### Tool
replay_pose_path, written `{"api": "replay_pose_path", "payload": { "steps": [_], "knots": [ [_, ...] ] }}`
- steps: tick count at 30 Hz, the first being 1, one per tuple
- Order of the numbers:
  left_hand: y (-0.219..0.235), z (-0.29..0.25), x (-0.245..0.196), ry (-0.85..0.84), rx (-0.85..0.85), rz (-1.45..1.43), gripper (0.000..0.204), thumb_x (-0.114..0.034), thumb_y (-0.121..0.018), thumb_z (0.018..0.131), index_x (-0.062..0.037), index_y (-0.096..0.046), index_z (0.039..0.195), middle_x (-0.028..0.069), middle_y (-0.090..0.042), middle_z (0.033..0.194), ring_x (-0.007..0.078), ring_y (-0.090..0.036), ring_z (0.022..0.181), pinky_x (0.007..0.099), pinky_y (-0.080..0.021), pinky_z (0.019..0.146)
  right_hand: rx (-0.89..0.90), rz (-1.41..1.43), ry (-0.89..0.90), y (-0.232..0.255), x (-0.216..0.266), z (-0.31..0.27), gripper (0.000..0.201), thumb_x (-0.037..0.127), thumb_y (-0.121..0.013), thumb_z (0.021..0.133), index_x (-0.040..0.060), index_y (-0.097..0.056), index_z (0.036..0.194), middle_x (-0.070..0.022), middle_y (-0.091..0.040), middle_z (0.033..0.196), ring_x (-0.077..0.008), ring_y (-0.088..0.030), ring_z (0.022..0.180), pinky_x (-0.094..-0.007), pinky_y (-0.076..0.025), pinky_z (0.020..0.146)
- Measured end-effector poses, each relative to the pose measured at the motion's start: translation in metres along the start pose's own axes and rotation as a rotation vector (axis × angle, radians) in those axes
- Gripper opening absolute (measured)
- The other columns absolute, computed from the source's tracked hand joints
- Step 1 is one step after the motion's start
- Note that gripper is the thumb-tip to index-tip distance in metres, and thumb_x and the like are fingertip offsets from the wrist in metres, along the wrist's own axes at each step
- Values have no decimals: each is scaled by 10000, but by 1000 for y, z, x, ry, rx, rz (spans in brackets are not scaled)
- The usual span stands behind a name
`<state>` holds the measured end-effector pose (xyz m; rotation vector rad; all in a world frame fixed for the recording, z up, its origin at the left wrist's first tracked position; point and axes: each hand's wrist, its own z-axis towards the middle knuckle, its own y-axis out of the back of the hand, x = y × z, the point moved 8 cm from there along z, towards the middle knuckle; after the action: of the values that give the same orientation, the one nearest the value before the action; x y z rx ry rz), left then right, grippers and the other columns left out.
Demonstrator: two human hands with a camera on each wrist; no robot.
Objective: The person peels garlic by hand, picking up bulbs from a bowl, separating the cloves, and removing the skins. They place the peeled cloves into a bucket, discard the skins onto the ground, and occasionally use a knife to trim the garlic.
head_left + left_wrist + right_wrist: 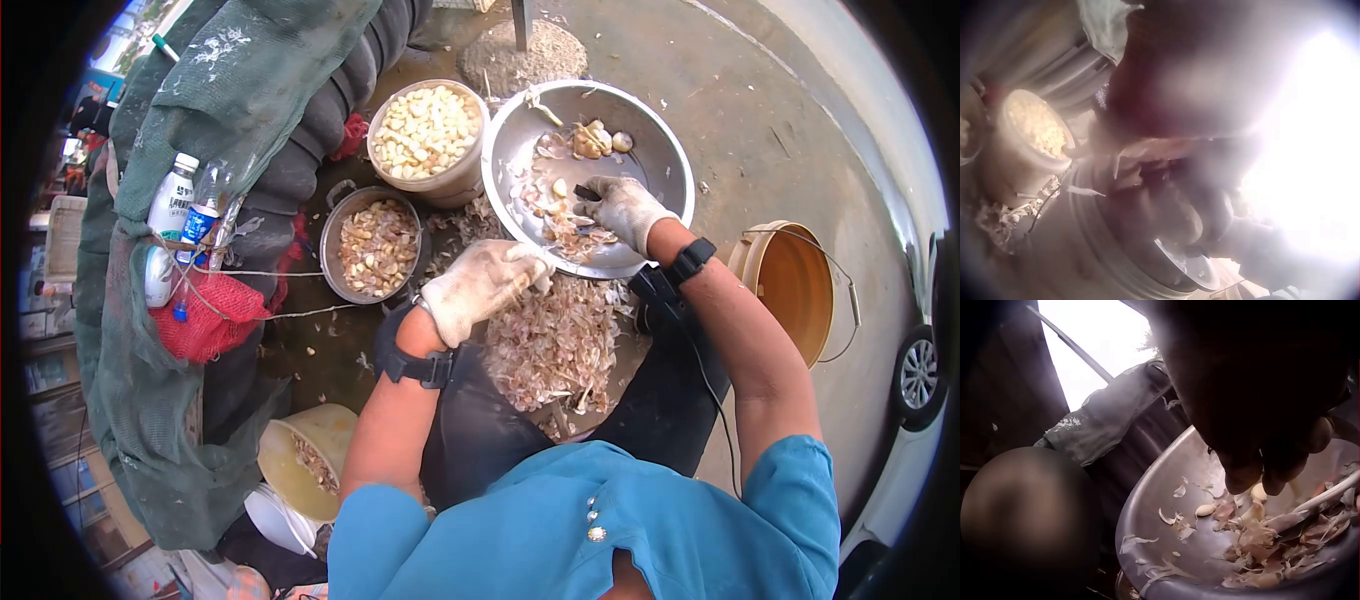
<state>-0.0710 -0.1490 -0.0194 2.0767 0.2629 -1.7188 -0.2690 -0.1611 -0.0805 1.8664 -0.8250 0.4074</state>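
In the head view my gloved right hand [628, 212] reaches over the metal basin [668, 135] and pinches a small black tool [586, 193]. A peeled garlic clove [560, 187] shows just beyond its tip. Garlic bulbs [592, 140] lie at the basin's far side, among loose skins [580, 240]. My gloved left hand [485, 285] is at the basin's near left rim, fingers bent inward; I cannot tell whether they hold anything. In the right wrist view, dark right fingertips [1244, 481] hang over cloves and papery skins in the basin.
A tub of peeled cloves [428, 130] stands left of the basin, with a pot of cloves [375, 250] nearer. A heap of garlic skins [555, 340] lies between the legs. At the right is a yellow bucket [790, 290]; dark green netting [150, 400] hangs at the left.
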Motion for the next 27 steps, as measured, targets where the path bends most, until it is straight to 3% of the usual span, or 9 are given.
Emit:
{"api": "replay_pose_path", "payload": {
  "steps": [4, 6, 7, 10, 12, 18, 21, 23, 27],
  "knots": [
    [44, 5, 0, 69, -188, -55, 387, -338, -515, 1011, 28, -640, 1029, 81, -679, 924, 153, -645, 880, 299, -512, 811, 44, -241, -24, -18, 2, 27, 366, 258, -647, 876, 138, -646, 1222, -170, -677, 1133, -367, -637, 1055, -430, -487, 900],
    [61, 12, 0, 86, -262, -70, 392, -343, -512, 1013, 27, -640, 1011, 85, -673, 935, 152, -643, 881, 294, -509, 816, 74, -264, -4, -26, 6, 33, 343, 260, -645, 874, 137, -653, 1194, -169, -680, 1120, -366, -638, 1054, -434, -488, 897],
    [70, 17, -10, 17, -238, 76, 395, -343, -503, 1018, 27, -640, 1009, 83, -673, 934, 148, -644, 875, 286, -506, 817, 100, -285, 18, -31, 8, 36, 321, 262, -643, 871, 135, -659, 1166, -168, -683, 1108, -364, -639, 1053, -438, -489, 893],
    [83, 24, -21, -101, -368, 90, 394, -331, -491, 1024, 33, -641, 1029, 82, -680, 929, 145, -646, 863, 283, -504, 813, 117, -253, -17, -30, 13, 38, 274, 259, -633, 870, 118, -662, 1103, -175, -682, 1080, -361, -643, 1042, -449, -490, 886],
    [90, 27, 4, 15, -509, -204, 398, -324, -485, 1028, 41, -641, 1048, 81, -685, 933, 147, -649, 860, 286, -507, 818, 128, -228, -41, -29, 10, 41, 269, 261, -630, 872, 114, -662, 1095, -178, -681, 1075, -364, -644, 1034, -449, -491, 883],
    [83, 34, 13, 32, -528, -218, 371, -302, -501, 1026, 38, -637, 1088, 84, -690, 966, 157, -658, 871, 283, -519, 807, 113, -166, 37, -30, 2, 50, 280, 239, -657, 874, 102, -665, 1118, -185, -685, 1031, -346, -661, 974, -419, -500, 850],
    [83, 39, 23, 74, -510, -203, 356, -297, -522, 1019, 33, -632, 1092, 85, -688, 976, 157, -660, 863, 283, -524, 800, 110, 37, -6, -17, 5, 42, 299, 220, -680, 875, 57, -663, 1126, -190, -684, 1007, -304, -670, 938, -384, -501, 836],
    [82, 44, 40, 113, -503, -192, 351, -298, -535, 1014, 31, -630, 1087, 83, -685, 978, 154, -658, 855, 285, -525, 798, 2, 188, 96, -5, 8, 35, 309, 216, -689, 881, 19, -662, 1117, -194, -685, 977, -276, -670, 911, -364, -502, 828],
    [82, 53, 46, -6, -488, 81, 337, -293, -544, 1009, 27, -629, 1074, 79, -679, 962, 147, -660, 858, 280, -526, 789, -62, 50, 29, -6, -16, 45, 318, 252, -662, 897, 34, -665, 1128, -207, -689, 978, -320, -669, 935, -385, -502, 835]
  ]
}}
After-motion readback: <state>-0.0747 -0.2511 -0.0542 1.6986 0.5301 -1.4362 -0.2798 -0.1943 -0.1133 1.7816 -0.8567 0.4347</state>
